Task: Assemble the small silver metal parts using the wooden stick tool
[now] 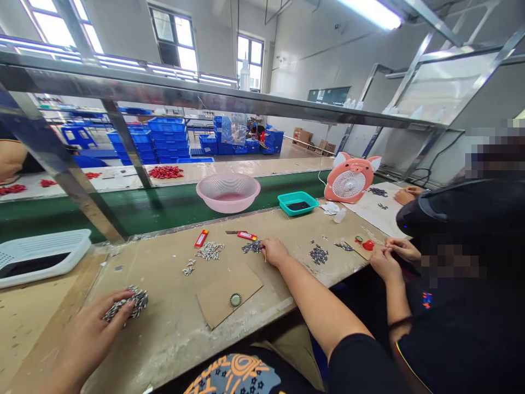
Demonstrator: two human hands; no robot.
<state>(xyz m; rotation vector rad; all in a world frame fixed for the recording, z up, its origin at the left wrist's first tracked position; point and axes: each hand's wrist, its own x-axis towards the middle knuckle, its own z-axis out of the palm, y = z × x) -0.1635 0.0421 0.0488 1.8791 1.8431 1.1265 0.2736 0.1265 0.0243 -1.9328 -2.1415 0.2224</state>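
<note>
On the left, my left hand rests against a heap of small grey-and-white parts, thumb and fingers apart around its near side. My right hand is closed on what looks like a thin wooden stick, its fingertips beside a small pile of dark grey parts. Left of that pile lies a heap of pale, silvery parts, with a few strays nearer me. A bottle cap sits on a cardboard piece between my hands.
Two red-and-yellow small boxes lie behind the piles. Farther back stand a pink basket, a teal tray and a pig-shaped fan. A white tray is at left. Close on my right, a co-worker's hands work at the table.
</note>
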